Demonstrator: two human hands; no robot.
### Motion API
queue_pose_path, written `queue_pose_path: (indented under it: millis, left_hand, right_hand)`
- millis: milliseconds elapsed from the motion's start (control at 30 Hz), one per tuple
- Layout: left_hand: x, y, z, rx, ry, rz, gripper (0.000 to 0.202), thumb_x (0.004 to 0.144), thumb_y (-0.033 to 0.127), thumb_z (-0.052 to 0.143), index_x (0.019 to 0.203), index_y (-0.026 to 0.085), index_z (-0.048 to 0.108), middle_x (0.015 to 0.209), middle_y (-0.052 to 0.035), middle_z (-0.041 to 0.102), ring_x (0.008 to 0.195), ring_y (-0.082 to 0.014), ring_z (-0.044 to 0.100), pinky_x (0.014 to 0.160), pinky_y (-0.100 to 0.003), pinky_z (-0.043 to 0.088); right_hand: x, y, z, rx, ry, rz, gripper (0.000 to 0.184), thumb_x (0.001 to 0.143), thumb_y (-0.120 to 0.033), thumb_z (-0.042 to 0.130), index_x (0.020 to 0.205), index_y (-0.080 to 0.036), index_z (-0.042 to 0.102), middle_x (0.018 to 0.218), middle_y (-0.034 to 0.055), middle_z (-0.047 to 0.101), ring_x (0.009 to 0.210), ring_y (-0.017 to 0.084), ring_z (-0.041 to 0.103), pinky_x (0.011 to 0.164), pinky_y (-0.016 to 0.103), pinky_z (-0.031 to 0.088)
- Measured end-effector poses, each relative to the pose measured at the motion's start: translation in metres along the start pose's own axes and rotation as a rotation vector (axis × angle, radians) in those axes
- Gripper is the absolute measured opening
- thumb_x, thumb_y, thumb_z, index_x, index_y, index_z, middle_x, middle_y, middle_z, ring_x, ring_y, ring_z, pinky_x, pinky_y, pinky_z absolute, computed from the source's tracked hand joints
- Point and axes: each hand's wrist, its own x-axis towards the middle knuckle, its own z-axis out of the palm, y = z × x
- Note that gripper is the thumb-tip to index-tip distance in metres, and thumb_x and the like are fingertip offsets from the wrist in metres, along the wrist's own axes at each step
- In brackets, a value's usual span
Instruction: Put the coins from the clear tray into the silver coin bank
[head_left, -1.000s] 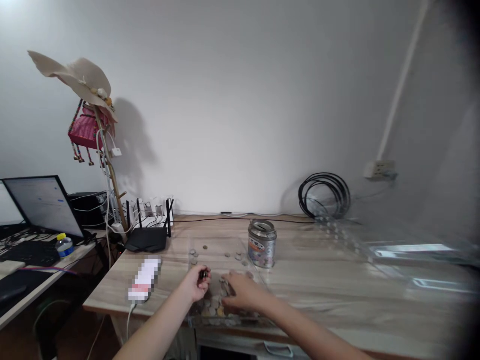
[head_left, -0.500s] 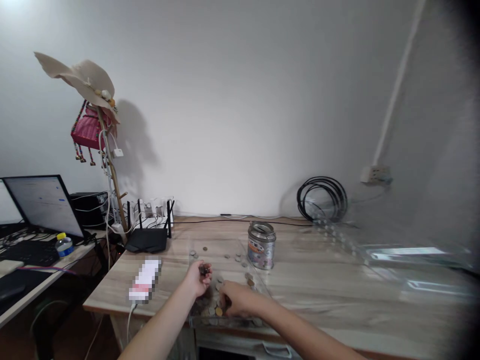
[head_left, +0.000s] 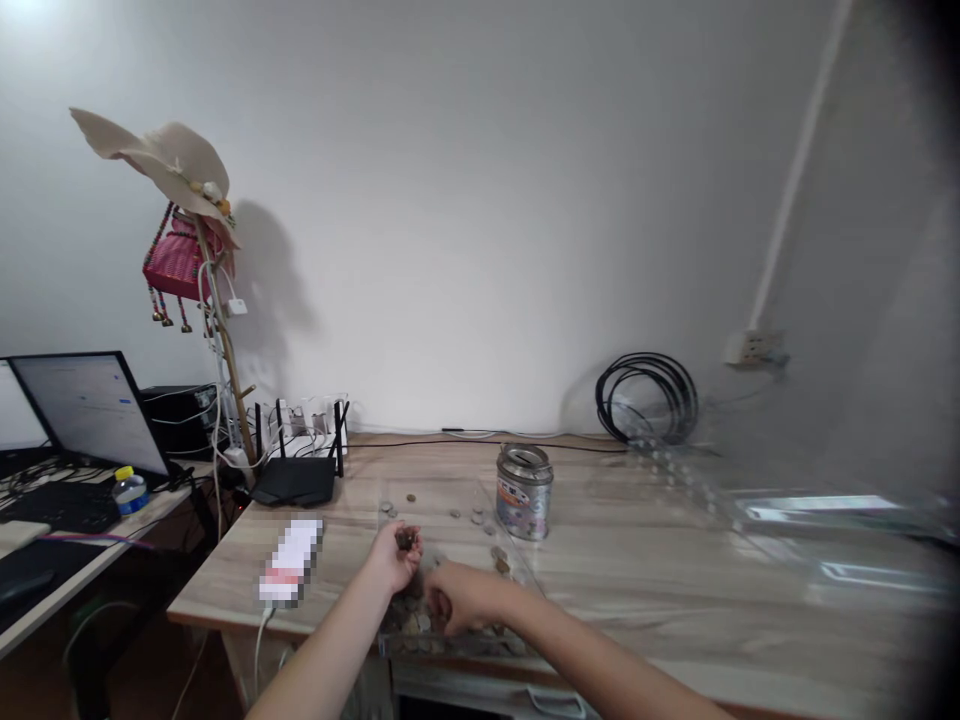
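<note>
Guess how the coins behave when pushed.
The coins look like metal, so probably stiff. Those lying flat and apart would likely slide rather than roll; those crowded near the right hand might shove neighbours along.

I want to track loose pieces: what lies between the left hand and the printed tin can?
In the head view, a few scattered coins lie between the left hand and the printed tin can.

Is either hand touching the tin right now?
No, the tin stands on the desk, apart from both the left hand and the right hand.
</note>
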Motion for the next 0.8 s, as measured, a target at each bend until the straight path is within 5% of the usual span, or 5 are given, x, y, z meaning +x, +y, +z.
queue_pose_path:
  millis: [267, 400, 800]
  left_hand:
    - [0.002, 0.001, -0.001, -0.019, -0.005, -0.024, 0.021, 0.076, 0.023, 0.038, 0.065, 0.010, 0.050, 0.049, -0.0026, 0.046, 0.041, -0.0054, 0.042, 0.033, -0.011, 0.026]
    - [0.002, 0.001, -0.003, -0.029, -0.010, -0.024, 0.021, 0.076, 0.023, 0.039, 0.065, 0.009, 0.050, 0.049, -0.0031, 0.047, 0.041, -0.0053, 0.043, 0.033, -0.010, 0.028]
    - [0.004, -0.002, -0.002, -0.021, 0.006, -0.010, 0.013, 0.074, 0.018, 0.041, 0.068, 0.010, 0.049, 0.049, -0.0016, 0.047, 0.044, -0.0065, 0.047, 0.038, -0.012, 0.038]
  right_hand:
    - [-0.020, -0.001, -0.016, -0.002, -0.116, 0.044, 0.026, 0.050, -0.016, 0.060, 0.075, -0.018, 0.066, 0.057, -0.0041, 0.056, 0.047, 0.007, 0.043, 0.044, 0.017, 0.032]
    - [-0.029, 0.004, -0.017, -0.035, -0.066, 0.033, 0.027, 0.049, -0.012, 0.057, 0.074, -0.018, 0.066, 0.058, -0.0034, 0.056, 0.048, 0.007, 0.043, 0.044, 0.017, 0.031]
    - [-0.034, 0.022, -0.026, 0.031, -0.213, 0.252, 0.020, 0.042, -0.007, 0.057, 0.058, -0.016, 0.062, 0.039, -0.0068, 0.045, 0.040, 0.009, 0.047, 0.046, 0.020, 0.037]
